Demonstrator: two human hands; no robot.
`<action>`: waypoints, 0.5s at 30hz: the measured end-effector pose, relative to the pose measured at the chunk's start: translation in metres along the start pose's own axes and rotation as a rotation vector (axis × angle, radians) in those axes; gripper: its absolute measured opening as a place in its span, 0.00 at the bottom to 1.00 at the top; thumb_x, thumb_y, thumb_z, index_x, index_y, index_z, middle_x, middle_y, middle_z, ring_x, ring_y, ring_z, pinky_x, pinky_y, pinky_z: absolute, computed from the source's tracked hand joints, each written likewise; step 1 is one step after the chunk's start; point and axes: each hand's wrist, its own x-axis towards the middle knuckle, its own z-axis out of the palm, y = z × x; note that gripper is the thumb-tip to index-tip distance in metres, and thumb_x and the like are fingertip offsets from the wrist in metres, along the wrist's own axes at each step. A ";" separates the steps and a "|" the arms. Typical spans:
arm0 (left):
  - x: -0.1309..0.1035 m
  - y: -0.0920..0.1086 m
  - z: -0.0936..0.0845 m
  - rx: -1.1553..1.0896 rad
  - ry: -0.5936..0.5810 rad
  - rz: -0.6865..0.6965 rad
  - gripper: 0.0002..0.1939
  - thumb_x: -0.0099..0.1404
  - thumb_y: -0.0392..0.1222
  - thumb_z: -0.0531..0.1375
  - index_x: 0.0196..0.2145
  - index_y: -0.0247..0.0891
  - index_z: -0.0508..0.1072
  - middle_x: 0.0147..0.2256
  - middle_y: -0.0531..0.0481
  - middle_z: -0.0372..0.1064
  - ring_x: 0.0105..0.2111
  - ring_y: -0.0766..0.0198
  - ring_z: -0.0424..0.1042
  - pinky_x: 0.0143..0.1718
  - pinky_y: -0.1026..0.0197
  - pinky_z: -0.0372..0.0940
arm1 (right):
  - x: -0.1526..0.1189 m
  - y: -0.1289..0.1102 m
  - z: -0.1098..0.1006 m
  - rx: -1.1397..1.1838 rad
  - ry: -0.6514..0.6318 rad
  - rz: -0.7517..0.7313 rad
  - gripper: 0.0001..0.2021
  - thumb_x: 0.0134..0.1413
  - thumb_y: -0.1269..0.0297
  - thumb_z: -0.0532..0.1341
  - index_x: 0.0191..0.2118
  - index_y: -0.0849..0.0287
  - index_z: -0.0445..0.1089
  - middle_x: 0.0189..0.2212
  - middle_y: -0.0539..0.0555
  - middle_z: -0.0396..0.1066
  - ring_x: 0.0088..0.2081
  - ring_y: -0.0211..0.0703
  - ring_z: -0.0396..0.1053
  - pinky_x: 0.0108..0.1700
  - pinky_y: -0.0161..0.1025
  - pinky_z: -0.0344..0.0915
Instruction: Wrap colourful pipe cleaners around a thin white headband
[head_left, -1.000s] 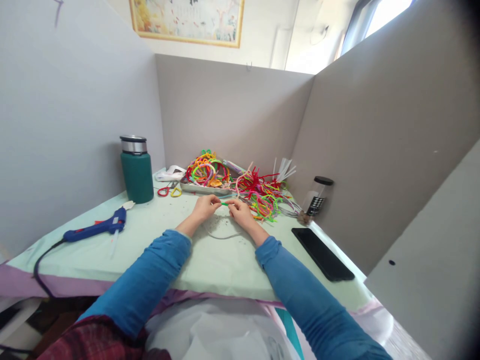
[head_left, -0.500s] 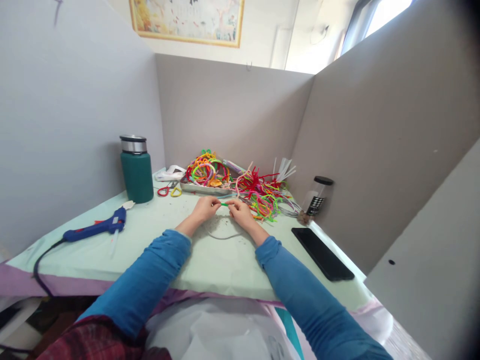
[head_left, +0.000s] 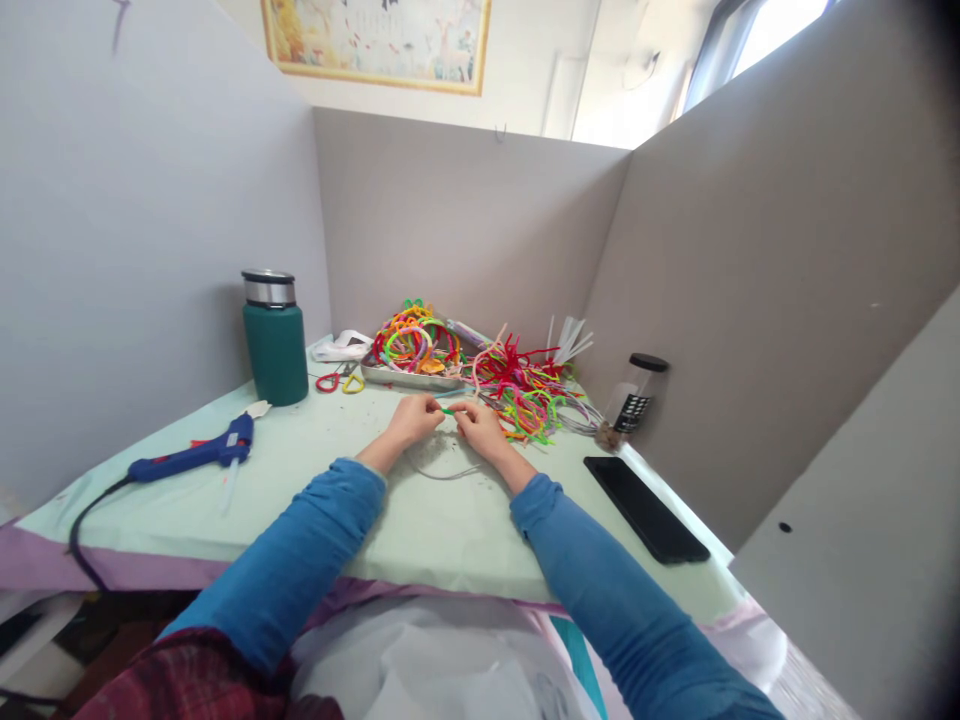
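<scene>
My left hand [head_left: 414,419] and my right hand [head_left: 478,427] are close together over the middle of the table, fingertips pinched on the two ends of a short green piece [head_left: 448,411]. A thin grey wire [head_left: 442,476] curves below my hands, near the table surface; its ends are hidden by my hands. Dark specks lie under my fingers. Just behind my right hand is a pile of colourful fuzzy stems [head_left: 525,385].
Behind are a metal tray [head_left: 412,379] of coloured rings and red and yellow scissors [head_left: 328,383]. Left stand a green bottle [head_left: 276,350] and blue glue gun [head_left: 187,460]. Right are a black phone [head_left: 646,510] and clear jar [head_left: 630,400]. Grey partitions surround the table.
My hands have barely moved, with only a slight shift of the fingers around the green piece. The visible curve of the grey wire has shifted slightly.
</scene>
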 end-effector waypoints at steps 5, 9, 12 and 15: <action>0.001 0.000 0.000 -0.015 -0.003 0.003 0.13 0.51 0.40 0.55 0.30 0.34 0.77 0.26 0.48 0.72 0.27 0.63 0.67 0.29 0.64 0.57 | 0.000 0.000 0.000 -0.005 -0.005 0.014 0.14 0.49 0.67 0.53 0.39 0.58 0.73 0.15 0.46 0.62 0.18 0.35 0.58 0.22 0.32 0.55; 0.002 -0.003 -0.002 -0.049 -0.052 -0.009 0.12 0.50 0.40 0.55 0.29 0.34 0.77 0.23 0.50 0.71 0.26 0.64 0.66 0.27 0.65 0.57 | 0.000 -0.001 -0.001 -0.001 -0.006 0.017 0.14 0.49 0.67 0.53 0.39 0.58 0.73 0.15 0.46 0.62 0.18 0.35 0.58 0.22 0.32 0.55; 0.004 -0.005 -0.003 -0.078 -0.087 -0.019 0.13 0.51 0.40 0.55 0.30 0.33 0.77 0.22 0.50 0.70 0.25 0.65 0.65 0.26 0.65 0.56 | 0.000 -0.001 -0.002 0.011 -0.006 0.028 0.13 0.49 0.67 0.53 0.38 0.59 0.73 0.15 0.46 0.62 0.18 0.35 0.57 0.22 0.31 0.54; 0.005 -0.006 -0.003 -0.104 -0.092 -0.012 0.16 0.51 0.39 0.54 0.35 0.32 0.76 0.24 0.50 0.71 0.26 0.65 0.65 0.27 0.66 0.57 | 0.001 -0.001 -0.002 0.033 -0.012 0.057 0.13 0.49 0.66 0.53 0.39 0.58 0.72 0.15 0.45 0.61 0.17 0.34 0.57 0.21 0.30 0.54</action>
